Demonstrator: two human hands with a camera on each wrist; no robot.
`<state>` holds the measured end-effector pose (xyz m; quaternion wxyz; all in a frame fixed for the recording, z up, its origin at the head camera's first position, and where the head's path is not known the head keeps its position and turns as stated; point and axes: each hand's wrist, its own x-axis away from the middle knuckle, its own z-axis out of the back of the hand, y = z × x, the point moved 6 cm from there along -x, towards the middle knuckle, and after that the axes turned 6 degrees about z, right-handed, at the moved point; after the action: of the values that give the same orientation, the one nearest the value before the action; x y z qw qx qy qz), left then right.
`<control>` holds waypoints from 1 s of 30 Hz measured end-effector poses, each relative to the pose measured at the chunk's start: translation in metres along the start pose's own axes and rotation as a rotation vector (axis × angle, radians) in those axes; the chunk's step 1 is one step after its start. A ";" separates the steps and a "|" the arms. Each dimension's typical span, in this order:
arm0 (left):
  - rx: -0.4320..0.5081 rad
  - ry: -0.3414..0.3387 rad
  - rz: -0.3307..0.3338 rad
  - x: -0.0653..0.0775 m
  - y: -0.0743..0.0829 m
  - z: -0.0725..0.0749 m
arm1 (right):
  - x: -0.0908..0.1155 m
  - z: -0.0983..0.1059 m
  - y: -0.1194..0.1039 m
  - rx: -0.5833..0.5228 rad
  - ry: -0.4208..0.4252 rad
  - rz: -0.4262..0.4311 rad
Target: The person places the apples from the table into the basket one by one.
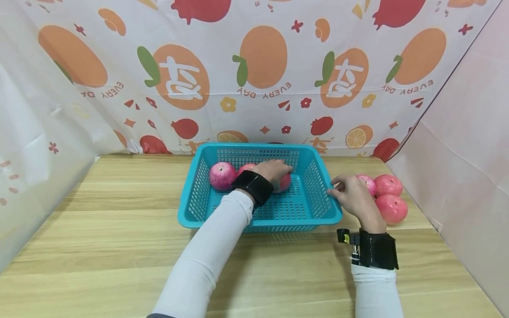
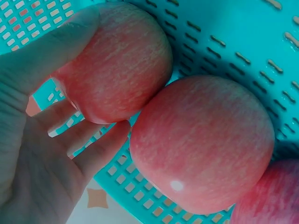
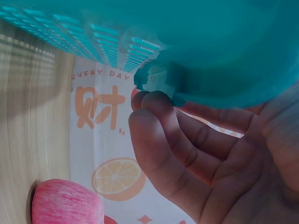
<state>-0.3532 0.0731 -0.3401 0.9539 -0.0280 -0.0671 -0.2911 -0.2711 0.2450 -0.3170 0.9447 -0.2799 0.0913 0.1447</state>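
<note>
Inside a turquoise plastic basket (image 1: pixel 258 224), my left hand (image 1: pixel 274 170) grips a red apple (image 2: pixel 121 60), the thumb over one side and fingers round the other. A second apple (image 2: pixel 201 144) lies right against it. Beyond that sits a darker pink apple (image 1: pixel 222 176) at the basket's left end. My right hand (image 1: pixel 351 196) holds the basket's right rim, its curled fingers (image 3: pixel 156 149) at the edge in the right wrist view. Part of the held apple is hidden under the left hand in the head view.
Outside the basket, right of my right hand, a pink apple (image 1: pixel 366 182) and two redder apples, one behind (image 1: pixel 388 185) and one in front (image 1: pixel 391 209), are grouped on the wooden table (image 1: pixel 99 247). A fruit-printed sheet (image 1: pixel 262 119) hangs behind; white sheeting borders both sides.
</note>
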 end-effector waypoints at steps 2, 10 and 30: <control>-0.017 0.012 -0.001 0.002 0.001 0.002 | -0.001 0.001 -0.001 0.002 0.000 0.005; -0.062 0.051 -0.001 0.008 0.003 0.007 | -0.002 0.001 -0.002 -0.001 -0.003 -0.002; 0.027 0.095 -0.077 0.015 -0.011 0.045 | 0.001 0.000 0.000 0.007 -0.006 -0.007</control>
<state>-0.3521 0.0593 -0.2930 0.9444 0.0016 -0.0265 -0.3276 -0.2699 0.2452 -0.3168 0.9465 -0.2764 0.0878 0.1419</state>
